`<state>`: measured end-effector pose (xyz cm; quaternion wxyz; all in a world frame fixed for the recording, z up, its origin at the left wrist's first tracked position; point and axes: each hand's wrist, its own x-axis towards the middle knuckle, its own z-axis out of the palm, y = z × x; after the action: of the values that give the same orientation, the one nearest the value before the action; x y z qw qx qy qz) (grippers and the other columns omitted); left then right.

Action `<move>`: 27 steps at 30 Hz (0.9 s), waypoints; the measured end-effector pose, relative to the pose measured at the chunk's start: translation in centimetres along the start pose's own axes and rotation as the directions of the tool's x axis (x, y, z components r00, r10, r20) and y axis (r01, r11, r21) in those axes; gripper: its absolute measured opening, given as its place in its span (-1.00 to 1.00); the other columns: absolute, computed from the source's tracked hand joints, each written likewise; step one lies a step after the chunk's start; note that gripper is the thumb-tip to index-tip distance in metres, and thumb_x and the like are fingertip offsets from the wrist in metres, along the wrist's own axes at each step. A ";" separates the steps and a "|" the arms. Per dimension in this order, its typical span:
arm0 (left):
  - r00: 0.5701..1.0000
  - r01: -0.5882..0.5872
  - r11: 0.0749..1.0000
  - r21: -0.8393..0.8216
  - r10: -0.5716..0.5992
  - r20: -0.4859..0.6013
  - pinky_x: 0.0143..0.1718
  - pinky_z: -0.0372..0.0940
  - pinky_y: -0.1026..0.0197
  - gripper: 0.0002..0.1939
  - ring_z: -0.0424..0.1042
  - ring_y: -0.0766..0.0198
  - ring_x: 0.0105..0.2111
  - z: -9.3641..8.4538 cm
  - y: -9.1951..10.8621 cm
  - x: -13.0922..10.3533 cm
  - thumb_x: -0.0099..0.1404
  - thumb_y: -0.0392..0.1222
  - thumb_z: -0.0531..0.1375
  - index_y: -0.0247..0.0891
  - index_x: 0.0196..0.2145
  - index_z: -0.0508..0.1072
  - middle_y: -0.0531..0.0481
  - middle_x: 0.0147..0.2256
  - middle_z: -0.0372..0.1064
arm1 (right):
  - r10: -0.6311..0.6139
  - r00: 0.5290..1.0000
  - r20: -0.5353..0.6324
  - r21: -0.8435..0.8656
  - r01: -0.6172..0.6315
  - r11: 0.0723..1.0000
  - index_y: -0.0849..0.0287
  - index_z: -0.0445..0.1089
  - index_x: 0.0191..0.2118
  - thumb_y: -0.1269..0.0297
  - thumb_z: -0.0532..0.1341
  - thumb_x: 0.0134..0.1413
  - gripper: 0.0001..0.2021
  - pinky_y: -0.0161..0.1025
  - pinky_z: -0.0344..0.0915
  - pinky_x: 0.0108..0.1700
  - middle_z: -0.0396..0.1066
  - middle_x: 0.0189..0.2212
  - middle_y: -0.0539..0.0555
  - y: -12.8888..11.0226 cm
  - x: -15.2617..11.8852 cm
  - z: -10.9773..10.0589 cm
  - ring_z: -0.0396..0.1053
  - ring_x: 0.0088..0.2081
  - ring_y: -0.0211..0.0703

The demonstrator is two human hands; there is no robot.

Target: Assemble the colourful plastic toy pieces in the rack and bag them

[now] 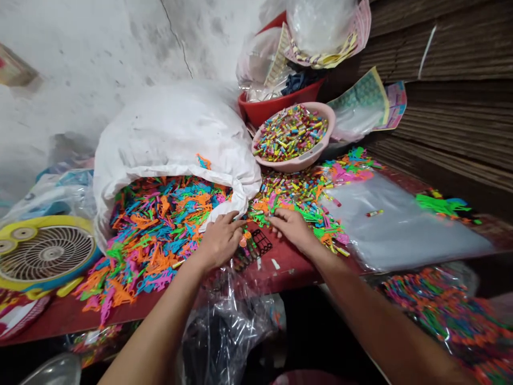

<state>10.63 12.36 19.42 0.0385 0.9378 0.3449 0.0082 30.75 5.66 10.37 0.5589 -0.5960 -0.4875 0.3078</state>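
Note:
My left hand [223, 236] is at the front corner of the white sack [172, 128], fingers bent together over small pieces. Whatever it grips is hidden. Just right of it, my right hand [294, 230] has its fingers curled in a pinch at the edge of a pile of small plastic toy pieces [320, 227]; I cannot make out what is in them. Between the hands lie an orange piece [245, 236] and a dark grid-like mark [262, 241] on the red tabletop [288, 272]. Bright plastic pieces [160, 230] spill from the sack's mouth.
A pink basin [324, 144] of small colourful tubes stands behind, before a red basin [256, 109]. Clear plastic bags [401, 224] lie stacked at right. A yellow fan [52, 254] is at left. Crumpled clear plastic [224, 326] hangs off the front edge.

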 end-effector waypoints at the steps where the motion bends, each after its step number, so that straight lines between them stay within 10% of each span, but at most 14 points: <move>1: 1.000 0.000 1.000 -0.006 0.000 0.004 0.22 0.16 -0.19 -0.51 0.21 0.00 0.23 0.0 0.0 0.1 0.45 -0.13 -0.15 -0.11 0.17 0.41 -0.07 0.30 0.16 | -0.029 1.000 -0.010 -0.128 0.027 0.991 0.13 0.27 -0.53 0.21 0.23 0.11 -0.76 -0.31 0.17 -0.48 0.29 -0.61 -0.06 0.0 0.5 -0.4 0.26 -0.57 -0.26; 7: 0.993 -0.027 0.996 -0.087 0.017 -0.114 0.27 0.15 -0.14 -0.46 0.16 0.04 0.29 0.8 -0.9 0.0 0.36 -0.26 -0.08 -0.19 0.27 0.26 -0.12 0.37 0.02 | -0.246 0.963 -0.109 -0.573 0.141 0.807 0.15 0.37 -0.48 0.45 0.20 0.10 -0.85 -0.22 0.18 -0.28 0.36 -0.42 0.12 0.3 -1.0 -0.5 0.29 -0.38 -0.14; 12: 0.993 -0.039 0.996 -0.081 0.029 -0.118 0.32 0.09 -0.08 -0.43 0.18 0.07 0.29 1.2 -1.4 0.1 0.31 -0.28 -0.07 -0.28 0.25 0.30 -0.15 0.31 0.15 | -0.254 0.938 0.235 -0.314 0.320 0.894 0.13 0.39 -0.44 0.53 0.19 -0.02 -0.86 -0.31 0.13 -0.35 0.32 -0.45 -0.03 0.3 -3.8 3.1 0.25 -0.41 -0.25; 21: 0.999 -0.016 0.999 0.029 0.018 -0.051 0.35 0.06 -0.01 -0.40 0.10 0.10 0.33 0.8 -1.1 0.1 0.31 -0.30 -0.08 -0.35 0.29 0.21 -0.18 0.35 0.06 | -0.144 0.962 0.233 -0.018 0.152 0.988 0.16 0.36 -0.60 0.40 0.23 -0.04 -0.83 -0.34 0.08 -0.41 0.26 -0.56 -0.08 0.5 -2.8 3.2 0.23 -0.47 -0.28; 27: 0.997 -0.061 0.997 0.040 0.062 -0.035 0.35 0.05 -0.01 -0.37 0.06 0.10 0.35 1.0 -1.2 0.2 0.29 -0.31 -0.08 -0.34 0.32 0.15 -0.15 0.39 -0.02 | -0.273 0.950 0.154 -0.118 0.292 0.949 0.15 0.34 -0.54 0.43 0.16 0.06 -0.81 -0.29 0.11 -0.33 0.28 -0.49 -0.03 0.7 -4.0 4.1 0.25 -0.39 -0.24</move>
<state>10.03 13.36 18.32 0.0136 0.9482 0.3167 0.0199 25.81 3.56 8.22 0.5196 -0.5352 -0.6253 0.2294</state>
